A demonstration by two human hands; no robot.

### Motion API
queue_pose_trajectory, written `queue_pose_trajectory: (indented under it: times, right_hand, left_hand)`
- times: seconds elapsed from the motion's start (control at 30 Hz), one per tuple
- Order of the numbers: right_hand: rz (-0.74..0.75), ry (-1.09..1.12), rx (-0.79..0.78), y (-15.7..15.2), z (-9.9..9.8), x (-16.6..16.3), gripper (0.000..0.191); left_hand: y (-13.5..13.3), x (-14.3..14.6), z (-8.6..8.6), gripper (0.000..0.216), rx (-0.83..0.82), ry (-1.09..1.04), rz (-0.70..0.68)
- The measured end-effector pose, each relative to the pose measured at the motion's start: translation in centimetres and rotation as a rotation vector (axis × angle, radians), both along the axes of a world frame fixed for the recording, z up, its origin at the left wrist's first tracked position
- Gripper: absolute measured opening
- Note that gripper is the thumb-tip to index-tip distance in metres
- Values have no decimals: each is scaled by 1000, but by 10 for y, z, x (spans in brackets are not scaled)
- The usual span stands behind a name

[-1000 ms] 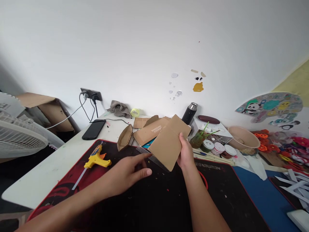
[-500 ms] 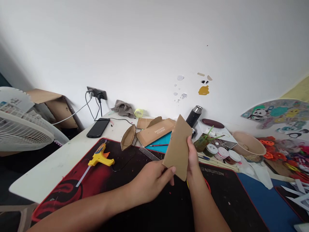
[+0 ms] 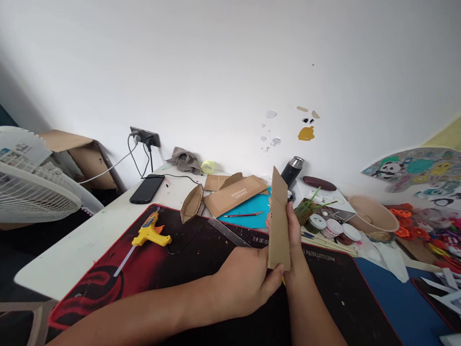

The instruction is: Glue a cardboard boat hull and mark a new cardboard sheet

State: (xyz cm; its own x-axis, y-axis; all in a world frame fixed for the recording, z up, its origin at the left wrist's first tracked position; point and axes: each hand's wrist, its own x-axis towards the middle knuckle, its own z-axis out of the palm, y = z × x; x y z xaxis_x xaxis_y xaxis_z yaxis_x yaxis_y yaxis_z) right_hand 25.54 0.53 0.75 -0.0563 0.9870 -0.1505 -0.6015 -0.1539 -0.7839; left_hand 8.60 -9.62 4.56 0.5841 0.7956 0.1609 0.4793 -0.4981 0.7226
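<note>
Both my hands hold one brown cardboard piece (image 3: 278, 221) upright, nearly edge-on to me, above the black and red desk mat (image 3: 187, 269). My left hand (image 3: 248, 281) pinches its lower corner with closed fingers. My right hand (image 3: 293, 235) grips it from behind along the right side, fingers wrapped round it. Just left of the piece a clear ruler (image 3: 226, 231) lies on the mat, and a red pencil (image 3: 243, 215) rests on a teal sheet (image 3: 248, 211).
A yellow glue gun (image 3: 150, 234) lies on the mat at left, with a black phone (image 3: 147, 189) beyond it. Cardboard boat-shaped pieces (image 3: 192, 203) and a printed cardboard tray (image 3: 236, 193) sit behind. Paint pots (image 3: 326, 226), a black flask (image 3: 291, 171), a bowl (image 3: 372, 215) and a fan (image 3: 36, 192) surround.
My left hand came up from the mat and took hold of the cardboard's lower corner. The cardboard turned from flat-facing to nearly edge-on and upright. The camera shifted slightly left.
</note>
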Motion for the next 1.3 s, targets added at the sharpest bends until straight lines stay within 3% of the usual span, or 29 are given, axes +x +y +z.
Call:
queue_pose_trajectory:
  times: [0.43,0.6,0.8,0.93,1.03,1.13,1.3]
  right_hand:
    - [-87,-64,-102,-4,7,-8,55]
    - [-156,-126,-96,-2,4,-9,59]
    - [-106,-136,-44,7,-9,-5,65]
    - [-192,-99,-95,13,-18,-9,66]
    - [-341,-119,1,14,-22,-15,65]
    - [-301,-183,53,13,-22,-20,64]
    - [-353,-224,82,12,-21,-20,64]
  left_hand:
    - [8,-5,-3,27,45,57,18]
    - [21,-6,-20,23,104,75,82]
    - [26,-8,-41,23,92,-44,122]
    - [36,-18,-50,39,-174,-290,116]
    - [51,-28,-56,51,-438,-534,267]
    - [61,-35,-57,56,-480,-658,341]
    - [62,-37,-55,60,-569,-742,290]
